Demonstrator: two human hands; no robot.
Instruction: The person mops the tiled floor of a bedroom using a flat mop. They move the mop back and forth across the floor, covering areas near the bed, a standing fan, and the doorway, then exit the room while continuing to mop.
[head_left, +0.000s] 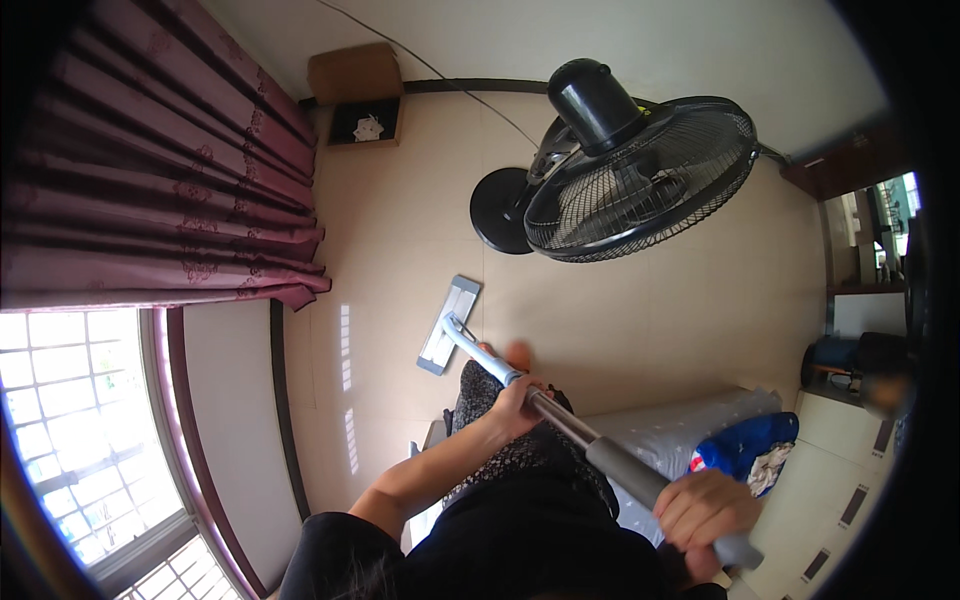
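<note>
A flat mop slants across my body, its steel pole (564, 421) running from lower right to upper left. My left hand (519, 409) is wrapped around the pole just above the light blue lower section (491, 365). My right hand (705, 514) grips the grey handle sleeve (628, 471) near its top end. At the far end, the rectangular mop head (448, 326), white with grey ends, lies on the tiled floor (405, 240) in front of my feet. Its underside is hidden.
A black pedestal fan (637, 180) stands ahead, its cord (450, 79) rising along the wall. An open cardboard box (356, 71) sits in the far left corner. Purple curtains (202, 187) and a barred window (82, 420) are left. A bed with grey star-patterned bedding (652, 431) is right, near white drawers (832, 487).
</note>
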